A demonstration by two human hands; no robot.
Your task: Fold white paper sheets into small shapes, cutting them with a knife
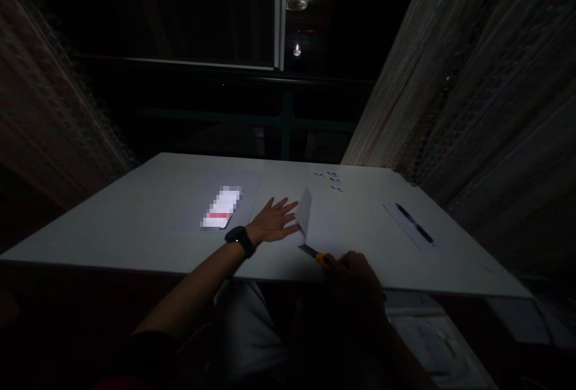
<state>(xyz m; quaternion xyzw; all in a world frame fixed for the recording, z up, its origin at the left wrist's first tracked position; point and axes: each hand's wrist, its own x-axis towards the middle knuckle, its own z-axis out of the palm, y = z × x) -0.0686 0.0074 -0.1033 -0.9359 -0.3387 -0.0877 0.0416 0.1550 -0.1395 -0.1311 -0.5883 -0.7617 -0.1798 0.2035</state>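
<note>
Paper (304, 211) is at the middle of the table (135, 222), near its front edge, with its left part lifted into a pale upright flap. At the far left hangs a curtain, dim and rough in texture. Next comes a phone (222, 207), lying aslant on the table with its screen lit; the screen's content is blurred out, apart from a reddish band. A dark watch (240, 241) is strapped round the left wrist. Beyond it the left hand (274, 222) reaches out with its fingers spread wide, the tips right at the lifted flap; whether they press on it, I cannot tell. Just below the flap is the blade of a yellow-handled knife (320, 257), pointing up and to the left. The right hand (355, 273), deep in shadow, has its fingers closed around the knife's handle. Farther back, a few small pieces (333, 180) lie scattered near the table's far edge, too small to make out. Toward the right, a black pen (414, 224) rests slantwise on a pale slip (400, 226). Another curtain (486, 78) fills the right side.
</note>
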